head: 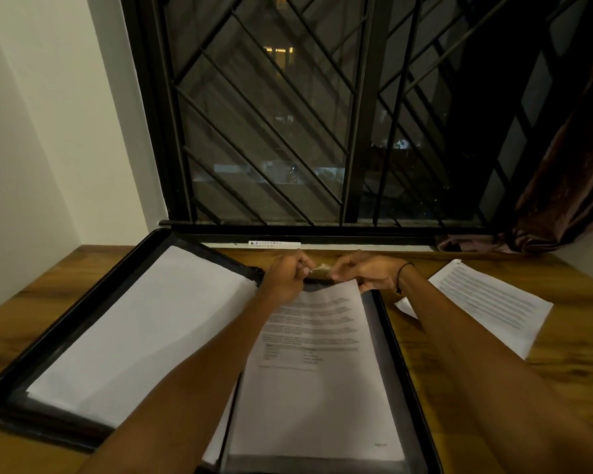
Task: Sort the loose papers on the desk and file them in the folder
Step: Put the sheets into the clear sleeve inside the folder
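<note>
Bare desk [425, 268] between open folder [387, 330] and loose papers [486, 302]; barred window [288, 131] close behind.

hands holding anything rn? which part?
Both hands, left and right, pinch a small brownish clip-like piece at the folder's top edge, above the printed page. What exactly it is cannot be told.
</note>
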`<act>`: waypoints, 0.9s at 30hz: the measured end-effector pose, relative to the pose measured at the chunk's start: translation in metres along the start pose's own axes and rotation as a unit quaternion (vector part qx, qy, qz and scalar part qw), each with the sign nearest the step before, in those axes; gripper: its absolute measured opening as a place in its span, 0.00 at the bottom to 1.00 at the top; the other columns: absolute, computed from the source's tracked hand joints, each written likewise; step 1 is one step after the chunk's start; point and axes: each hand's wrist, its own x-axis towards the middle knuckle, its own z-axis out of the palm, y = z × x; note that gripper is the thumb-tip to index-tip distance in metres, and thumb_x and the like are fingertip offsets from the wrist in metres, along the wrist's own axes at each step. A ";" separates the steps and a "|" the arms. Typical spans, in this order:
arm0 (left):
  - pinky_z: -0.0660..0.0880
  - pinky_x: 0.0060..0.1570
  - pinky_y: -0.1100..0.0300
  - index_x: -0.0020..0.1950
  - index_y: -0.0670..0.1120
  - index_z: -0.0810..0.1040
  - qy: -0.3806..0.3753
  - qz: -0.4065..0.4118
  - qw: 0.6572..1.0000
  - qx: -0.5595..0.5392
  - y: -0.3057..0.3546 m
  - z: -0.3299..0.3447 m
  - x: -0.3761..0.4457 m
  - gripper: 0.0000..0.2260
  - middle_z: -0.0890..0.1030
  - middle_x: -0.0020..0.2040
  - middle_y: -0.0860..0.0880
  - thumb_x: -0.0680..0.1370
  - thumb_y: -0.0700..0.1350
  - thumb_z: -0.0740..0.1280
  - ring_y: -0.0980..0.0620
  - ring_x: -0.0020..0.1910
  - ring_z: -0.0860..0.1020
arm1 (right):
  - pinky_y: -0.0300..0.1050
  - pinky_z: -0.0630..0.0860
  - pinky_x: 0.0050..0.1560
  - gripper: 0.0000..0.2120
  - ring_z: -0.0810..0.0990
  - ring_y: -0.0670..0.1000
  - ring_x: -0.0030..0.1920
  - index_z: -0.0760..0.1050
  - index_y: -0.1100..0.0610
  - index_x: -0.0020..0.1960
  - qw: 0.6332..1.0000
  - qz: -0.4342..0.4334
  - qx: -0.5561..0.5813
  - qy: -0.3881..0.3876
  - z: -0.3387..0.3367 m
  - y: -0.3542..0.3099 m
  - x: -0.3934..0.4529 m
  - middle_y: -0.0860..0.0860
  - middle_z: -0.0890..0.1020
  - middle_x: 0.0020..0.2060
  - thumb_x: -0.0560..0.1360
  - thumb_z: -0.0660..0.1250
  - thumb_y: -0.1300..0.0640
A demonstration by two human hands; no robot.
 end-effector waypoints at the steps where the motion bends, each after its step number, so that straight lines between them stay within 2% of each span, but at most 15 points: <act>1: 0.79 0.50 0.51 0.47 0.59 0.78 0.006 -0.003 1.000 -0.017 0.000 -0.002 -0.001 0.11 0.80 0.44 0.53 0.80 0.42 0.64 0.53 0.46 0.79 | 0.60 0.80 0.64 0.34 0.82 0.58 0.56 0.76 0.59 0.67 0.999 -0.011 0.042 0.024 0.004 0.003 -0.004 0.64 0.82 0.60 0.65 0.81 0.48; 2: 0.80 0.50 0.48 0.47 0.60 0.78 0.013 -0.011 0.999 -0.032 -0.001 -0.006 -0.001 0.11 0.80 0.45 0.53 0.79 0.43 0.63 0.52 0.47 0.79 | 0.64 0.78 0.65 0.31 0.81 0.60 0.56 0.74 0.57 0.68 0.995 -0.019 0.089 0.038 0.007 0.008 -0.007 0.64 0.82 0.59 0.69 0.79 0.48; 4: 0.81 0.53 0.47 0.48 0.58 0.78 0.017 -0.035 0.998 -0.042 -0.001 -0.013 -0.004 0.09 0.81 0.49 0.51 0.79 0.44 0.63 0.51 0.49 0.80 | 0.65 0.80 0.61 0.30 0.82 0.62 0.56 0.74 0.58 0.70 0.983 -0.010 0.180 -0.011 0.012 0.018 -0.016 0.63 0.82 0.59 0.77 0.69 0.39; 6: 0.80 0.57 0.48 0.52 0.58 0.78 0.021 -0.046 0.998 -0.031 0.003 -0.022 -0.010 0.07 0.79 0.53 0.52 0.80 0.45 0.66 0.51 0.53 0.79 | 0.60 0.84 0.54 0.38 0.82 0.64 0.60 0.73 0.58 0.74 0.963 0.014 0.251 -0.097 0.016 0.028 -0.030 0.66 0.79 0.64 0.79 0.55 0.29; 8: 0.77 0.60 0.51 0.60 0.55 0.76 0.015 -0.045 0.999 0.003 0.009 -0.033 -0.019 0.09 0.74 0.58 0.52 0.80 0.48 0.69 0.51 0.58 0.77 | 0.60 0.82 0.57 0.45 0.80 0.64 0.64 0.73 0.55 0.75 0.947 0.029 0.288 -0.137 0.024 0.037 -0.043 0.64 0.78 0.67 0.77 0.45 0.24; 10: 0.77 0.60 0.52 0.64 0.53 0.74 -0.004 -0.059 0.998 0.017 0.021 -0.049 -0.032 0.13 0.74 0.60 0.50 0.81 0.54 0.67 0.50 0.60 0.77 | 0.61 0.77 0.63 0.48 0.76 0.65 0.68 0.72 0.54 0.76 0.940 0.023 0.306 -0.151 0.039 0.039 -0.057 0.63 0.77 0.68 0.74 0.43 0.21; 12: 0.78 0.61 0.49 0.62 0.51 0.74 -0.043 -0.104 0.994 -0.009 0.041 -0.068 -0.044 0.17 0.78 0.58 0.49 0.82 0.62 0.62 0.48 0.59 0.79 | 0.64 0.71 0.69 0.49 0.76 0.65 0.69 0.75 0.54 0.74 0.937 0.009 0.323 -0.134 0.058 0.031 -0.067 0.63 0.77 0.69 0.73 0.43 0.20; 14: 0.79 0.58 0.48 0.62 0.50 0.72 -0.097 -0.167 0.980 -0.057 0.064 -0.096 -0.060 0.24 0.80 0.57 0.47 0.81 0.68 0.54 0.46 0.55 0.81 | 0.63 0.70 0.70 0.48 0.81 0.63 0.65 0.83 0.54 0.65 0.940 -0.009 0.333 -0.078 0.082 0.014 -0.078 0.61 0.81 0.66 0.74 0.42 0.21; 16: 0.82 0.53 0.47 0.67 0.52 0.72 -0.123 -0.227 0.957 -0.129 0.077 -0.127 -0.072 0.31 0.81 0.58 0.44 0.78 0.73 0.51 0.44 0.54 0.83 | 0.60 0.73 0.66 0.46 0.85 0.61 0.59 0.87 0.53 0.57 0.942 -0.030 0.330 -0.044 0.103 -0.003 -0.082 0.57 0.85 0.59 0.76 0.41 0.24; 18: 0.83 0.51 0.43 0.70 0.52 0.72 -0.118 -0.262 0.938 -0.192 0.078 -0.158 -0.081 0.38 0.83 0.58 0.42 0.73 0.78 0.54 0.41 0.53 0.85 | 0.61 0.72 0.65 0.45 0.82 0.63 0.61 0.84 0.53 0.60 0.943 -0.044 0.324 -0.058 0.123 -0.018 -0.078 0.57 0.87 0.56 0.77 0.40 0.24; 20: 0.84 0.47 0.43 0.71 0.52 0.71 -0.108 -0.276 0.931 -0.213 0.077 -0.185 -0.088 0.41 0.83 0.58 0.39 0.69 0.80 0.57 0.39 0.52 0.86 | 0.63 0.74 0.67 0.49 0.74 0.70 0.69 0.74 0.54 0.73 0.940 -0.064 0.305 -0.139 0.143 -0.031 -0.069 0.63 0.80 0.67 0.75 0.37 0.22; 22: 0.83 0.48 0.46 0.71 0.53 0.72 -0.103 -0.280 0.939 -0.170 0.073 -0.208 -0.091 0.45 0.82 0.60 0.41 0.65 0.82 0.58 0.41 0.54 0.85 | 0.64 0.75 0.66 0.46 0.70 0.73 0.72 0.65 0.52 0.80 0.943 -0.078 0.259 -0.195 0.160 -0.038 -0.053 0.69 0.72 0.72 0.76 0.40 0.23; 24: 0.79 0.59 0.44 0.74 0.53 0.71 -0.086 -0.288 0.948 -0.106 0.066 -0.226 -0.092 0.48 0.79 0.66 0.45 0.63 0.83 0.62 0.42 0.60 0.81 | 0.64 0.77 0.63 0.39 0.75 0.70 0.68 0.65 0.54 0.79 0.962 -0.093 0.182 -0.182 0.179 -0.046 -0.041 0.69 0.74 0.69 0.80 0.51 0.29; 25: 0.77 0.62 0.42 0.75 0.52 0.68 -0.081 -0.288 0.952 -0.060 0.060 -0.234 -0.092 0.48 0.77 0.68 0.46 0.64 0.80 0.67 0.41 0.63 0.79 | 0.64 0.78 0.62 0.36 0.79 0.67 0.64 0.67 0.57 0.78 0.971 -0.104 0.141 -0.160 0.188 -0.051 -0.036 0.67 0.77 0.65 0.80 0.58 0.33; 27: 0.76 0.65 0.44 0.76 0.50 0.61 -0.088 -0.273 0.954 0.087 0.052 -0.245 -0.098 0.41 0.74 0.69 0.45 0.70 0.62 0.76 0.42 0.64 0.77 | 0.62 0.78 0.62 0.29 0.81 0.59 0.54 0.71 0.64 0.73 0.981 -0.141 0.076 -0.112 0.205 -0.059 -0.027 0.64 0.78 0.55 0.80 0.67 0.44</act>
